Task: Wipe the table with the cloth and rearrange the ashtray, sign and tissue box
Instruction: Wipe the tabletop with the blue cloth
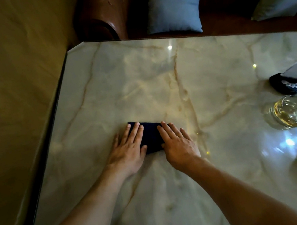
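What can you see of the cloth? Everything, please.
The cloth is dark navy, nearly black, and looks like soft fabric folded into a flat rectangle. It lies on the marble table, towards its left side, well clear of the glass ashtray. The left hand and right hand press flat on its two ends, fingers spread, covering both ends; only the middle strip shows.

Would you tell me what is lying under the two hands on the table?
A folded dark cloth lies flat beneath the left hand and right hand; its ends are covered by them.
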